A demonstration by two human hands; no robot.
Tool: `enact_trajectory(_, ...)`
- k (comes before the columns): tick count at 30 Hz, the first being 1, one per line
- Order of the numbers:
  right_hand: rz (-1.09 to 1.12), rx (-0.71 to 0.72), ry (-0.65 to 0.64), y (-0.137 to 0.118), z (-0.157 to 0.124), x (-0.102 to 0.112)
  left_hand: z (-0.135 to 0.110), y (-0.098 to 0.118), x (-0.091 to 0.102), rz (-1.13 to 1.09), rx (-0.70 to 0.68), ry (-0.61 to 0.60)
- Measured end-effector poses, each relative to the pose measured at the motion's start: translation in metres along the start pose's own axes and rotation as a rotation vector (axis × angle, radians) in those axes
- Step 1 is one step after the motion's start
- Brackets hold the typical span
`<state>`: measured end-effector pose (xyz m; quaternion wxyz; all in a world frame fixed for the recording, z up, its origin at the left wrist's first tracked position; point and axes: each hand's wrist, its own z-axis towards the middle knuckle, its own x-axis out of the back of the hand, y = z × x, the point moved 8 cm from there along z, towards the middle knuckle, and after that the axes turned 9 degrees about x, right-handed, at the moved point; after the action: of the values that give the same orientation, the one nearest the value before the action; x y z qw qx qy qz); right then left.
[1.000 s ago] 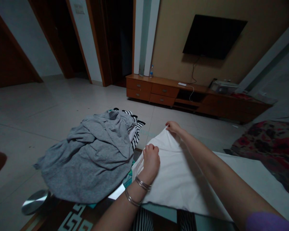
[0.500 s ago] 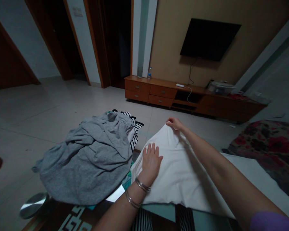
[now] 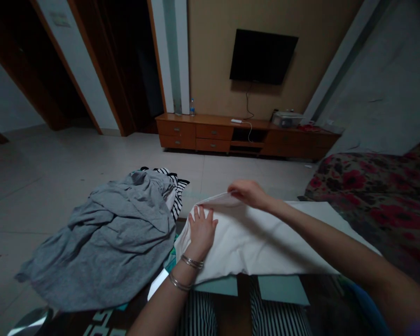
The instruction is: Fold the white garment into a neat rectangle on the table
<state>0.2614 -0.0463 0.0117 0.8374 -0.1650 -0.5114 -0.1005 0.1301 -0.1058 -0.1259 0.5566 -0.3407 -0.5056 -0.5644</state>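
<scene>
A white cloth (image 3: 227, 247), perhaps a garment, is spread across the low table in front of me and stretches off to the right. My left hand (image 3: 202, 232) lies flat on its left part with the fingers spread. At the cloth's far edge, my right hand (image 3: 249, 193) pinches the fabric and lifts it slightly. Left of the cloth sits a crumpled grey garment (image 3: 112, 242), and a black-and-white striped piece (image 3: 178, 193) sticks out from behind it.
The table (image 3: 247, 294) has glass panels and dark strips. A round metal object (image 3: 31, 322) stands at the lower left. Beyond the tiled floor are a wooden TV cabinet (image 3: 213, 133) and a wall-mounted television (image 3: 262, 56). A flowered sofa cover (image 3: 353, 179) lies on the right.
My right hand, still pinching the cloth, has lowered the raised edge toward the table. The left hand stays flat on the cloth. The camera view has turned to the right.
</scene>
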Motion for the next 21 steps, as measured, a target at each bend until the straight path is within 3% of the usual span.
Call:
enact_trajectory(3,-0.220,0.096,-0.073,-0.061,-0.040,-0.030,-0.002,0.001,0.005,0.006,-0.004,0.015)
enact_trajectory(5,-0.300,0.107,-0.117,-0.086,-0.063,-0.058,-0.003,0.002,0.007,0.016,-0.012,0.023)
enact_trajectory(9,-0.311,0.037,-0.157,-0.104,-0.089,-0.096,-0.004,0.000,0.009,0.019,-0.031,0.043)
enact_trajectory(12,-0.217,0.032,-0.147,-0.108,-0.096,-0.100,-0.001,-0.004,0.009,-0.007,-0.024,0.061)
enact_trajectory(14,-0.140,0.004,-0.089,-0.098,-0.100,-0.087,0.001,-0.006,0.009,-0.031,-0.025,0.065)
enact_trajectory(16,-0.086,-0.106,0.004,-0.068,-0.107,-0.067,0.004,-0.008,0.009,-0.061,-0.026,0.065)
enact_trajectory(21,-0.156,-0.535,0.122,0.053,-0.142,-0.034,0.009,-0.011,0.012,-0.116,0.000,0.072)
